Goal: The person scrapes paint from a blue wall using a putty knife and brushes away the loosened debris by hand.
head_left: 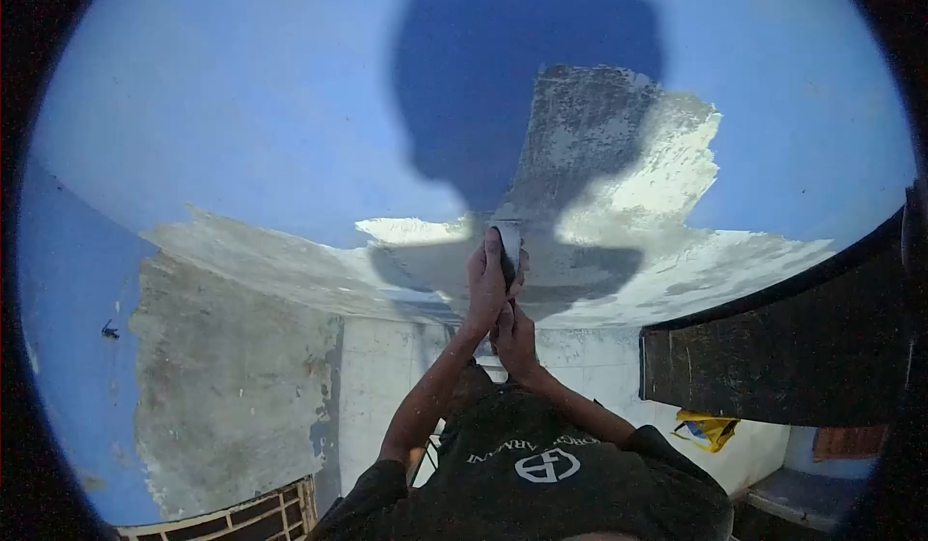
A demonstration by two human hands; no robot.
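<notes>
A scraper (508,234) was held up against the blue painted surface (242,125), its pale blade laid flat on the lower edge of a scraped patch (619,164) where grey and whitish plaster was laid bare. The left hand (486,285) was wrapped tight around the dark handle, the fingers closed on it and the arm stretched upward. The right hand (515,341) was closed just beneath, pressed against the left wrist; whether the handle's end was caught in it could not be told. A dark shadow (503,87) of a head was cast on the blue paint above the blade. A white tiled wall (382,367) was seen below the hands, a dark ledge (773,367) to the right with a yellow object (706,430) under it, and a window grille (242,517) at the lower left.
</notes>
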